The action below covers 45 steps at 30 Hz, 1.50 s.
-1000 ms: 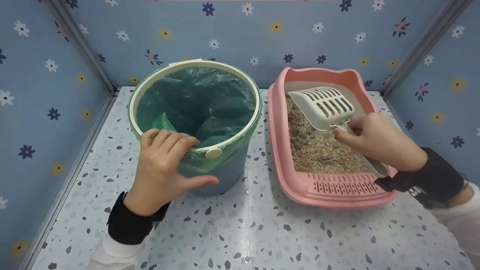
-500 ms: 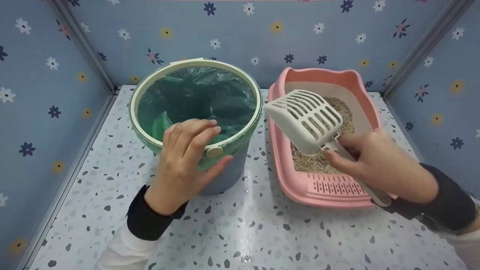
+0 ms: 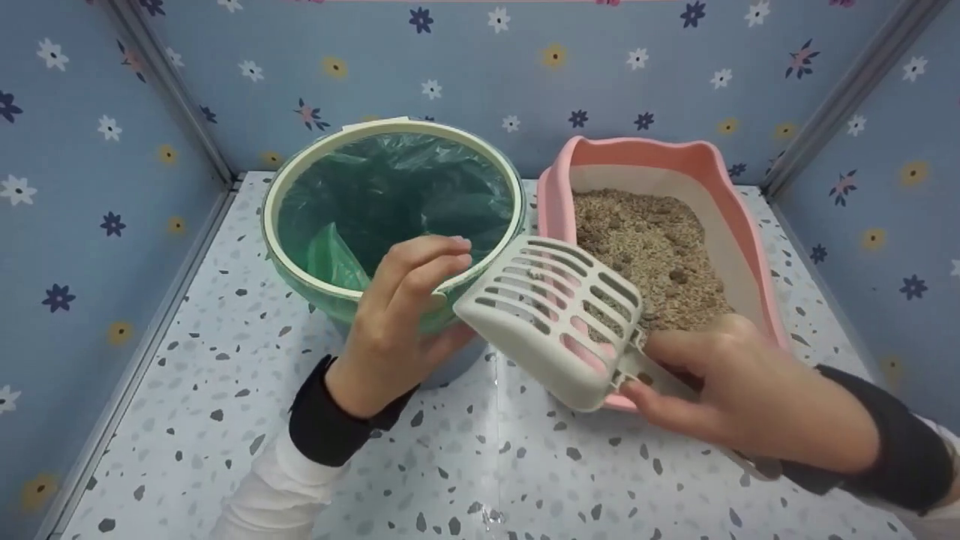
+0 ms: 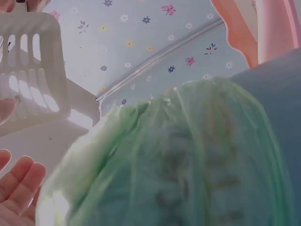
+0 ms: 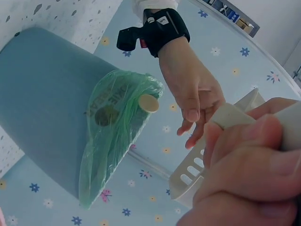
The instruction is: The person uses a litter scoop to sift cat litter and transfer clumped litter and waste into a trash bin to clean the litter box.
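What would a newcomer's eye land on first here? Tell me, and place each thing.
Probably the pale slotted scoop, held in the right grip at the front of the head view. Next, the pink tray of brown granules on the right, and the blue bin with its green liner on the left.

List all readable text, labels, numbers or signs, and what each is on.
Nothing reads with certainty.
Dark lettering on the bin or its green liner, right wrist view: tilted, creased, too blurred to quote; dark marks there in the left wrist view are blurred too.
White tag on the left wrist's black strap: marking too small.
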Available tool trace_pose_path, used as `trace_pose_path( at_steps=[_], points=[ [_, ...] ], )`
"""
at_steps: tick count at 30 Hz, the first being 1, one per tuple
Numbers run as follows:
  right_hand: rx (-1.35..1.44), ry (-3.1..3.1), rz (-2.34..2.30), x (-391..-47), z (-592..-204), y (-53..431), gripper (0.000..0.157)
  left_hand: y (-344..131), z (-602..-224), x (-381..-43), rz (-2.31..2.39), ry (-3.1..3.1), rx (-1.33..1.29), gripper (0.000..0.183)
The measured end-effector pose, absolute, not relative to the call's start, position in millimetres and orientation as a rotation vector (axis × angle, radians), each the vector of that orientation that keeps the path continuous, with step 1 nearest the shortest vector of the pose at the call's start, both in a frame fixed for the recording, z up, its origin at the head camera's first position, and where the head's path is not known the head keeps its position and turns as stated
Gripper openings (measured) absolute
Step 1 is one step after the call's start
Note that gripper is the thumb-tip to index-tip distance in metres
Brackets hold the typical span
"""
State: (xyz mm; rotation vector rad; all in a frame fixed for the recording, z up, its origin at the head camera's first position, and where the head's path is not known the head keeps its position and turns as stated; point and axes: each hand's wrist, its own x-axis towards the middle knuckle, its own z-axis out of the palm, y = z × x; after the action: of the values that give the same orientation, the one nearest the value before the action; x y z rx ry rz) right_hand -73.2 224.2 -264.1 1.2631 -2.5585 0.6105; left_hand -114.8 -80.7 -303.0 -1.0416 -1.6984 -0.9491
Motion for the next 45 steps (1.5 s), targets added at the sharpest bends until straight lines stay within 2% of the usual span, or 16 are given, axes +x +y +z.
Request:
trace_pose_path(
  at_steps=[17,27,36,45],
  points=[
    [1.426,-2.563,0.687,-58,-270,214,0.031,-63,-293,-107,-0.967,-1.499,-1.134,0.017],
    [1.405,-2.668,0.615,-60,-273,213,0.029,-63,-294,-107,-0.89,-1.42,-1.1,0.019],
    [1.327,-2.68,0.514,-70,-267,216,0.016,-67,-300,-108,-0.838,-1.498,-1.037,0.016],
    [1.269,-2.475,0.497,-77,-256,221,0.035,-71,-306,-107,-0.821,-1.6,-0.956,0.017]
  ],
)
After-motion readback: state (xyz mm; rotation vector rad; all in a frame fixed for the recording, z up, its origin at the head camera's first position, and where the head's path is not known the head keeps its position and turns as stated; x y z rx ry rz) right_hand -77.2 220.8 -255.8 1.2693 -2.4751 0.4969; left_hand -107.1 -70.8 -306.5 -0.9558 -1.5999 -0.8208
